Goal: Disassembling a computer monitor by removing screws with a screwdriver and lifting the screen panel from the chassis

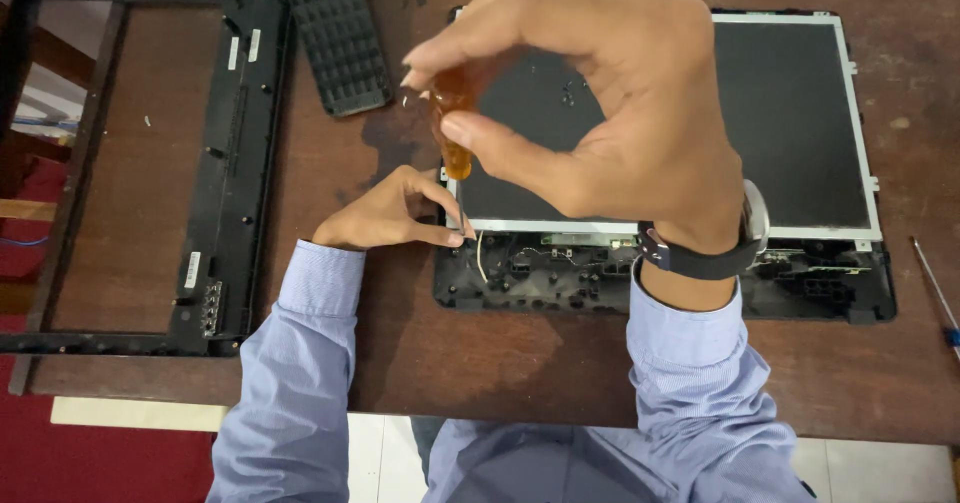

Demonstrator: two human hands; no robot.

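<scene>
Amber-handled screwdriver (pixel 455 128) stands upright, pinched in the right hand (pixel 600 93), while the left hand (pixel 390 213) grasps its shaft, steadying the tip at the bare screen panel's (pixel 790 113) corner.

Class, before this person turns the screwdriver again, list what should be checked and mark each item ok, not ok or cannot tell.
1. Right hand grips the orange screwdriver handle: ok.
2. Left hand steadies the shaft at the panel's corner: ok.
3. Tip seated in a screw: cannot tell, fingers hide it.
4. Display panel lies flat in its black back shell: ok.
5. Removed front bezel lies apart, to the left: ok.
6. Loose screws resting on the panel: not ok.
</scene>
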